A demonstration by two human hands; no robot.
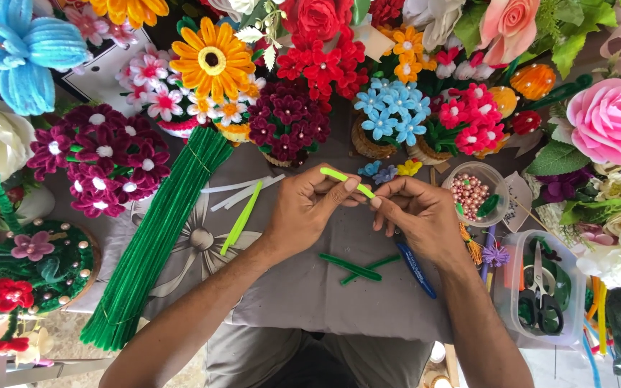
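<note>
My left hand and my right hand meet over a grey cloth on my lap. Together they pinch a short light-green pipe cleaner; the left fingers hold its middle, the right fingertips its near end, and its far end sticks up to the left. Below the hands lie two dark-green pipe cleaner pieces and a blue pen. A second light-green pipe cleaner lies left of my left hand.
A thick bundle of dark-green pipe cleaners lies at the left. Pipe-cleaner flower bouquets ring the cloth, among them an orange one. A bowl of pink beads and a clear tub with scissors stand at the right.
</note>
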